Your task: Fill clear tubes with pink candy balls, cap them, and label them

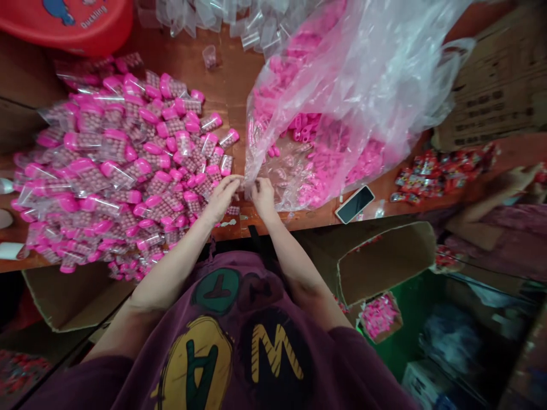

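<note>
My left hand [223, 198] is at the table's front edge, beside the heap of small clear tubes [128, 165] with pink caps and pale pink beads. Its thumb and fingers are pinched together, but what they hold is too small to make out. Close by on the right, my right hand [263, 197] has its fingers curled at the left edge of a large clear plastic bag [363, 85], seemingly gripping the film. Loose pink plastic parts [305, 126] fill this bag. The fingertips of both hands nearly meet.
Empty clear cups [260, 25] lie at the back, with one apart [209, 57]. A red basin [72, 25] stands back left. Right are a phone [355, 204], red-wrapped pieces [440, 171] and another person's arm [491, 196]. Open cardboard boxes [384, 262] sit below the table edge.
</note>
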The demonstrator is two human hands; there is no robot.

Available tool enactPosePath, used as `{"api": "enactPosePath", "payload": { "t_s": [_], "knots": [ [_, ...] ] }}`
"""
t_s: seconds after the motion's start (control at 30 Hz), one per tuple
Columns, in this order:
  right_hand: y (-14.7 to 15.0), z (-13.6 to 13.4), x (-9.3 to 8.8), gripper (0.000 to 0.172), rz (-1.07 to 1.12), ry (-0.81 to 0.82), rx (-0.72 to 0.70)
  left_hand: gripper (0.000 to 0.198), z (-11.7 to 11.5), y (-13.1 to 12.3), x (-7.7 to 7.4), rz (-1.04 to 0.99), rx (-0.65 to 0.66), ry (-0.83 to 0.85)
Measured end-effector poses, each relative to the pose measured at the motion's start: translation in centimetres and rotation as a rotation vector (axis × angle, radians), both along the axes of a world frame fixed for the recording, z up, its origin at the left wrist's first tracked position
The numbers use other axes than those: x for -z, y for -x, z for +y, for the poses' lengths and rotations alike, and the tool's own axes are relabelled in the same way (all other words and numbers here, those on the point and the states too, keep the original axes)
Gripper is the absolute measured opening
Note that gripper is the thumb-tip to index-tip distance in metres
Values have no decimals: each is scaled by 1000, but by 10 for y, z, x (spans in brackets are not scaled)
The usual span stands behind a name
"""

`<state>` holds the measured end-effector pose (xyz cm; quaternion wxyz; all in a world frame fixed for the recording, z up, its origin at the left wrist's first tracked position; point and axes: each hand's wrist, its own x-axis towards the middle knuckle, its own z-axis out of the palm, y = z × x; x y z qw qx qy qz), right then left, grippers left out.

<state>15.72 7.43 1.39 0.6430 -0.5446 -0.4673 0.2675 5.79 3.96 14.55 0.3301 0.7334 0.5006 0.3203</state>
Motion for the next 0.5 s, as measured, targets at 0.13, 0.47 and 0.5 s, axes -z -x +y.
{"api": "enactPosePath", "payload": {
  "t_s": [0.13, 0.47, 0.5],
  "knots": [
    [-31, -34, -15, 28, 301, -217, 86, 30, 8, -18, 2, 60, 107, 19],
    [-74, -82, -37, 40, -281, -330, 107, 36, 20, -48, 18, 62, 389, 4],
    [-73, -84, -35, 43, -321, -313, 111, 37, 19, -50, 17, 60, 395, 8]
  ]
}}
